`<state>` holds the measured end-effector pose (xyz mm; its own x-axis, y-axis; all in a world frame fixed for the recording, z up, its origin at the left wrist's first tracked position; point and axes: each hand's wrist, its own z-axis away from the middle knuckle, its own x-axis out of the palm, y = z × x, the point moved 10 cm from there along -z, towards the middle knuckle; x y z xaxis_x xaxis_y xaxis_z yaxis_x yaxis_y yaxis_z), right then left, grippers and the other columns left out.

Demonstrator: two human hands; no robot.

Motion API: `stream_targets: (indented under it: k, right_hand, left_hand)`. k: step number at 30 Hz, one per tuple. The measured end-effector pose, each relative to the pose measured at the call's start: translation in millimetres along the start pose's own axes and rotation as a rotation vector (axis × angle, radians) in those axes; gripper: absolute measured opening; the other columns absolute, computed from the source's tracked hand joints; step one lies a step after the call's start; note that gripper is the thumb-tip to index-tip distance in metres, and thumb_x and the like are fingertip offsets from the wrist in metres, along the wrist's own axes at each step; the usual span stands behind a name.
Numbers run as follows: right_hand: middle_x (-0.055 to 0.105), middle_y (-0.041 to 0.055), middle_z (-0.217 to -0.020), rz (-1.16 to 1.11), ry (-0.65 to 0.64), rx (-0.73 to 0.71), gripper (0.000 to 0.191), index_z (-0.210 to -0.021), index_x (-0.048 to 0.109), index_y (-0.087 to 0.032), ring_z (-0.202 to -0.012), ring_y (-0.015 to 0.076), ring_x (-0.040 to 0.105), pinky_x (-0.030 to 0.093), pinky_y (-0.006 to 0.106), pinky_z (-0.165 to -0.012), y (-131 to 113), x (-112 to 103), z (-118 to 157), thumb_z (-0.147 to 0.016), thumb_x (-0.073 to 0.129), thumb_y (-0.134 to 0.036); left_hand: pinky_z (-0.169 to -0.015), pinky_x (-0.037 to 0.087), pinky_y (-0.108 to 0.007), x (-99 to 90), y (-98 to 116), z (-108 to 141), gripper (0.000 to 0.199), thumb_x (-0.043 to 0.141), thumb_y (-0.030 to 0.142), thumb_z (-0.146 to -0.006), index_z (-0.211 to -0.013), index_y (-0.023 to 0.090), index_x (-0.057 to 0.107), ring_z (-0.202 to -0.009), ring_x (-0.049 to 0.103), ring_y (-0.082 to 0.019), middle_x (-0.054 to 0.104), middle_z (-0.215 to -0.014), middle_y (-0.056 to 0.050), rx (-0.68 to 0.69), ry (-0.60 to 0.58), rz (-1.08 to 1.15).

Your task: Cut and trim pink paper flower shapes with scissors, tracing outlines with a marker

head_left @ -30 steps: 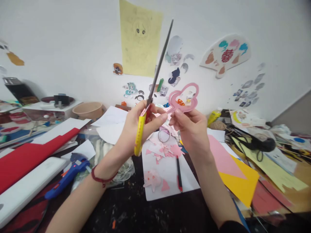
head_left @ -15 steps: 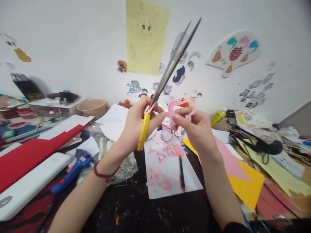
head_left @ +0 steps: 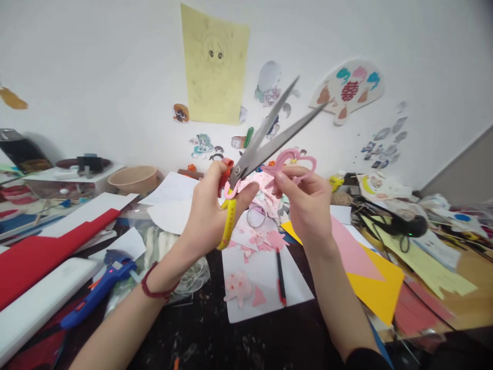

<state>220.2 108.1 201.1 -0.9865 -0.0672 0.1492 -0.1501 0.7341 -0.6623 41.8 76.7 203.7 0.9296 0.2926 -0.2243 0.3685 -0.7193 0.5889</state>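
Scissors [head_left: 246,163] with yellow, pink and red wrapped handles are in my left hand [head_left: 210,210], my fingers through and around the loops. Their long blades stand apart, pointing up and to the right. A pink cut-out paper outline [head_left: 308,163] with a curved open middle is pinched between thumb and fingers of my right hand [head_left: 308,200]. The lower blade is close to the outline's left side; whether they touch I cannot tell. Below both hands, pink paper scraps [head_left: 259,296] and a black and red pen [head_left: 281,277] lie on white paper [head_left: 246,262].
A blue glue gun [head_left: 100,288], a white case [head_left: 42,303] and red sheets [head_left: 54,252] lie at the left. Yellow paper [head_left: 379,288] and a black cable-trailing device [head_left: 408,218] are at the right. A tan bowl [head_left: 133,181] stands near the wall.
The scissor blades have opened wider and tilted down to the right. The pink outline has turned in my right hand. The camera's view has shifted slightly to the right.
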Motion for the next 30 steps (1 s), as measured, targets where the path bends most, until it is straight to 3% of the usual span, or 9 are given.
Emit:
stream_targets:
  k: [3, 5, 9, 15, 19, 22, 26, 30]
  right_hand:
    - [0.066, -0.0029, -0.073, -0.093, -0.028, 0.127, 0.014, -0.077, 0.073, -0.024, -0.058, 0.0081, 0.052, 0.046, 0.025, -0.055, 18.5, 10.2, 5.3, -0.073, 0.082, -0.033]
    - [0.064, -0.0031, -0.073, -0.184, -0.043, 0.264, 0.02, -0.078, 0.072, -0.023, -0.058, 0.0075, 0.05, 0.043, 0.024, -0.055, 36.0, 18.6, 11.0, -0.07, 0.085, -0.036]
    - [0.057, -0.0039, -0.065, -0.253, -0.109, 0.391, 0.025, -0.069, 0.067, -0.02, -0.059, 0.008, 0.048, 0.04, 0.023, -0.055, 51.1, 32.3, 17.8, -0.068, 0.086, -0.036]
    - [0.065, -0.0012, -0.076, -0.105, -0.224, 0.28, 0.019, -0.086, 0.076, -0.021, -0.067, 0.0103, 0.056, 0.048, 0.025, -0.063, 28.2, 24.5, 7.4, -0.08, 0.078, -0.039]
    - [0.065, 0.0003, -0.068, 0.031, -0.271, 0.15, 0.019, -0.079, 0.076, -0.019, -0.064, 0.0108, 0.057, 0.046, 0.026, -0.06, 7.6, 16.0, 1.2, -0.086, 0.073, -0.036]
    - [0.068, 0.0003, -0.07, 0.153, -0.296, 0.133, 0.01, -0.083, 0.078, -0.02, -0.062, 0.0099, 0.058, 0.045, 0.025, -0.057, 5.2, 14.1, 2.2, -0.083, 0.077, -0.03]
    - [0.073, 0.0025, -0.085, 0.242, -0.29, 0.116, 0.011, -0.091, 0.078, -0.021, -0.067, 0.0113, 0.062, 0.048, 0.027, -0.058, 5.7, 14.0, 3.6, -0.083, 0.076, -0.029]
    - [0.073, 0.001, -0.08, 0.278, -0.278, 0.026, 0.004, -0.086, 0.078, -0.022, -0.065, 0.0115, 0.064, 0.051, 0.028, -0.059, -0.4, 17.1, 4.0, -0.084, 0.075, -0.025]
  left_hand:
    - [-0.069, 0.044, -0.03, 14.0, -3.5, 4.2, 0.028, 0.075, 0.035, -0.082, -0.085, 0.022, 0.05, -0.076, 0.053, -0.013, 0.065, -0.095, -0.002, -0.048, -0.039, 0.272]
    - [-0.069, 0.045, -0.03, 17.9, -8.1, 5.4, 0.03, 0.078, 0.032, -0.078, -0.084, 0.022, 0.051, -0.073, 0.054, -0.013, 0.064, -0.09, -0.001, -0.095, -0.027, 0.396]
    - [-0.067, 0.046, -0.03, 13.4, -18.6, 3.8, 0.036, 0.08, 0.036, -0.075, -0.079, 0.022, 0.047, -0.07, 0.055, -0.013, 0.06, -0.077, 0.002, -0.177, 0.026, 0.442]
    - [-0.064, 0.045, -0.03, -4.1, -13.9, -4.3, 0.037, 0.082, 0.036, -0.073, -0.076, 0.022, 0.047, -0.069, 0.055, -0.013, 0.062, -0.08, 0.001, -0.148, 0.014, 0.329]
    - [-0.06, 0.043, -0.027, -5.6, -7.5, -7.1, 0.038, 0.082, 0.037, -0.075, -0.073, 0.021, 0.047, -0.066, 0.054, -0.012, 0.062, -0.076, 0.002, -0.117, -0.054, 0.198]
    - [-0.06, 0.042, -0.026, -5.9, -5.8, -7.6, 0.036, 0.08, 0.04, -0.076, -0.075, 0.021, 0.049, -0.065, 0.051, -0.011, 0.063, -0.076, 0.003, -0.069, -0.082, 0.095]
    - [-0.061, 0.041, -0.026, -6.2, -7.1, -6.4, 0.035, 0.079, 0.041, -0.077, -0.079, 0.021, 0.05, -0.064, 0.049, -0.01, 0.063, -0.077, 0.003, 0.008, -0.099, -0.058]
    - [-0.063, 0.042, -0.026, -2.5, -7.5, -5.8, 0.033, 0.077, 0.041, -0.078, -0.08, 0.02, 0.052, -0.067, 0.053, -0.011, 0.064, -0.078, 0.003, 0.018, -0.137, -0.092]
